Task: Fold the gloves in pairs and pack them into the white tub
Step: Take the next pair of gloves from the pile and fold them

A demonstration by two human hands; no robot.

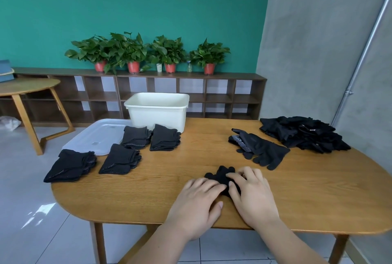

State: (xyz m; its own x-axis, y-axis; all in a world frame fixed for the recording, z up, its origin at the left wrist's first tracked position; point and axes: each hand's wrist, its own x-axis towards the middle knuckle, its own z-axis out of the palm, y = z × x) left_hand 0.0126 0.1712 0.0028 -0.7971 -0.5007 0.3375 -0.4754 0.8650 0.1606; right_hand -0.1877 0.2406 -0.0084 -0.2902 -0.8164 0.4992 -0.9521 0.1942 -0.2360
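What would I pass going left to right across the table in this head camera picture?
Leftmost folded glove stack → white tub → glove under the left hand and right hand → heap of unfolded gloves. The lid and the loose pair overlap their neighbours, so they are left out.

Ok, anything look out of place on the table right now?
Mostly tidy. The leftmost folded stack sits at the left edge of the table, its near corner seemingly overhanging, so it could slip off. The tub lid behind it also seems to jut past the edge. Nothing looks spilled or damaged.
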